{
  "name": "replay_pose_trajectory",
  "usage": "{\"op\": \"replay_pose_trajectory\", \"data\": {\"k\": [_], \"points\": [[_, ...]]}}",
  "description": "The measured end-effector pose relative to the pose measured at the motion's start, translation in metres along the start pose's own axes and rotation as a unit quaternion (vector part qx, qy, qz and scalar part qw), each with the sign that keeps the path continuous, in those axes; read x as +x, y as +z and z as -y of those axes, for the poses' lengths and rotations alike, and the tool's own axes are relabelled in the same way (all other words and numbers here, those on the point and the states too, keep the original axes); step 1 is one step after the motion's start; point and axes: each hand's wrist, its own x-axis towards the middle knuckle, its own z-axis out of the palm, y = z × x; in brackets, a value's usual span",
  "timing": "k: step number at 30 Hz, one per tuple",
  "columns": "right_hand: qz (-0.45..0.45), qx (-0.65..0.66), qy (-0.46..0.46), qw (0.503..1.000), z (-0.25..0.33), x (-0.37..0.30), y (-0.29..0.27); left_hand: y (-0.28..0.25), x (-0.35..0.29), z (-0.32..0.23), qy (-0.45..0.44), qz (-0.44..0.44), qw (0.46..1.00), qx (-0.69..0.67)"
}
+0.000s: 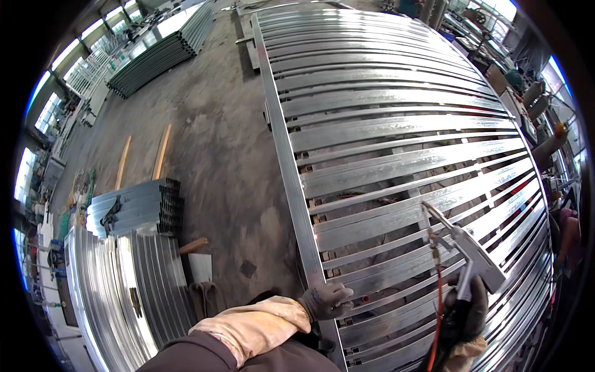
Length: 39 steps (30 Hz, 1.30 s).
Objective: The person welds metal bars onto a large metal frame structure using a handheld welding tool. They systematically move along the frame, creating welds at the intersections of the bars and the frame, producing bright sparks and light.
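A large metal frame with many parallel slats fills the right half, its long side rail (287,167) running along the left. My left hand (326,301), in a grey glove, is at this rail near the front, fingers curled in toward the slats. Whether it grips anything is hidden. My right hand (476,310), in a dark glove, is closed round the handle of a welding gun (480,255) with a light grey body. Its thin tip points far and left, above a wide slat (372,224). A red hose (439,310) runs down from the gun's front.
Stacked metal profiles (133,208) and long shiny panels (124,279) lie on the floor to the left. Two wooden strips (162,152) lie beyond them. Another stack of profiles (158,56) stands at the far left. Equipment (489,37) lines the far right.
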Motion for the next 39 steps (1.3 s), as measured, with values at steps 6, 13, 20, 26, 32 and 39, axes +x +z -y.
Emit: {"op": "replay_pose_trajectory", "data": {"k": [6,13,20,26,32,39], "points": [[-0.217,0.037,-0.077,0.972,0.031,-0.057,0.022,0.001,-0.004,0.024,0.019,0.062,0.985,-0.162],[-0.386,0.074,-0.178,0.902,0.042,-0.108,0.151,-0.13,0.024,0.069,-0.098,0.399,0.844,-0.345],[-0.477,0.13,-0.26,0.83,0.047,-0.119,0.231,-0.235,0.13,0.009,-0.049,0.578,0.703,-0.411],[-0.505,0.178,-0.299,0.79,0.031,-0.104,0.247,-0.249,0.148,-0.043,0.112,0.504,0.768,-0.379],[-0.54,0.241,-0.355,0.724,0.007,-0.09,0.228,-0.215,0.196,0.004,0.075,0.566,0.733,-0.371],[-0.511,0.309,-0.301,0.744,-0.084,-0.04,0.312,-0.284,0.332,0.086,0.067,0.717,0.658,-0.22]]}}
